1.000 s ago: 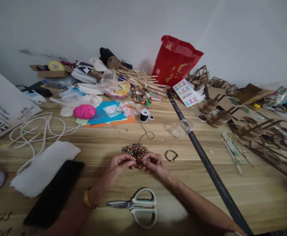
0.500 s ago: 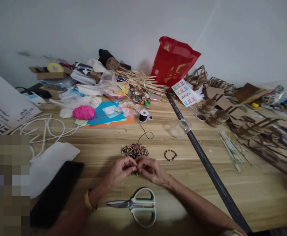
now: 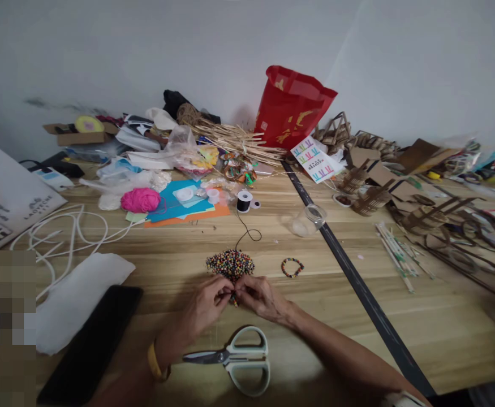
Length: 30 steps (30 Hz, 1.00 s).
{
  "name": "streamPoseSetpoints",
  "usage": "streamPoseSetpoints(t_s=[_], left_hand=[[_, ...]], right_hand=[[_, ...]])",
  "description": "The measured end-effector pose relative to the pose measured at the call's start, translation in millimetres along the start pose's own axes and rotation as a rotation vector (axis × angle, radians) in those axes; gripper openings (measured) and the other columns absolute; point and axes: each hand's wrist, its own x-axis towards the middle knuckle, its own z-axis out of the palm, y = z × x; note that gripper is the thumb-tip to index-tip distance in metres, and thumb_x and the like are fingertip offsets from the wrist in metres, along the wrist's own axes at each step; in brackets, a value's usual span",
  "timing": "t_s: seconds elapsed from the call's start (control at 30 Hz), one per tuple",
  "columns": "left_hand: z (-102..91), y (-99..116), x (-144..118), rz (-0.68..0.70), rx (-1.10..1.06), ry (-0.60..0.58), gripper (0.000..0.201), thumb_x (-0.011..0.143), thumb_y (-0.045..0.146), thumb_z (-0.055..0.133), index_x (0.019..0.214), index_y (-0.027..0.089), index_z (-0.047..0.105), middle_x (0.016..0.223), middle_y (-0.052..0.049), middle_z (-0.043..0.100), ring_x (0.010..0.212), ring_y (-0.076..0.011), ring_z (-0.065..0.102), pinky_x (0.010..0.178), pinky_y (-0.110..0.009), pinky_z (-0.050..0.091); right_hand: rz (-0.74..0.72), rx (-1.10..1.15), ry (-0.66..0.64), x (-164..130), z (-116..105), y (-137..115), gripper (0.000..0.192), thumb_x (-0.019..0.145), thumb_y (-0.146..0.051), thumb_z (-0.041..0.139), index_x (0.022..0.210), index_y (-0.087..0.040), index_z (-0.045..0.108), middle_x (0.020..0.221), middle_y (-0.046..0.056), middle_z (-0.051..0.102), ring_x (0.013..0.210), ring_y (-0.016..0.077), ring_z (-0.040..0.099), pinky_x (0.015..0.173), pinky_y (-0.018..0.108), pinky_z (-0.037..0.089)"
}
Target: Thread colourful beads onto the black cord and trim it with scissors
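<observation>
Head view: at lower centre, the left hand (image 3: 208, 302) and right hand (image 3: 259, 295) meet fingertip to fingertip, pinching the black thread (image 3: 247, 229) at the near edge of the bead pile (image 3: 230, 263) on the surface (image 3: 400, 316). Threading looks underway; next needs steady fingertip aim.

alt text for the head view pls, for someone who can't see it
Two bare hands, left hand and right hand, meet fingertip to fingertip at the near edge of a pile of multicoloured beads on a cluttered wooden table. Scissors lie just below them; a beaded bracelet lies to the right.
</observation>
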Motion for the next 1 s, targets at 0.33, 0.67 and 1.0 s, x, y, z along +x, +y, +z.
streamPoseSetpoints(t_s=[0.33,0.67,1.0], left_hand=[[-10.3,6.4,-11.9,0.437,0.462,-0.154,0.026,0.09,0.004,0.037,0.095,0.017,0.059,0.089,-0.005,0.057,0.082,-0.0168,0.056,0.072,-0.028,0.05],[-15.3,14.8,-8.3,0.749,0.796,-0.043,0.028,0.093,0.008,0.034,0.098,0.013,0.062,0.085,-0.008,0.064,0.078,-0.0184,0.059,0.07,-0.031,0.05],[-12.3,6.0,-8.8,0.831,0.804,0.014,0.027,0.093,0.007,0.036,0.092,0.01,0.062,0.081,-0.009,0.065,0.077,-0.0192,0.06,0.069,-0.033,0.051]], right_hand=[[0.222,0.47,-0.031,5.0,7.2,9.3,0.038,0.083,-0.053,0.057,0.079,-0.014,0.056,0.061,0.0,0.059,0.048,0.0076,0.047,0.047,0.018,0.04],[0.255,0.618,-0.058,6.4,5.0,14.9,0.039,0.077,-0.052,0.064,0.078,-0.014,0.057,0.057,-0.002,0.058,0.045,0.0052,0.049,0.044,0.014,0.041],[0.269,0.66,-0.098,6.7,6.7,15.9,0.039,0.077,-0.052,0.064,0.078,-0.014,0.056,0.057,-0.003,0.057,0.044,0.0055,0.05,0.041,0.014,0.042]])
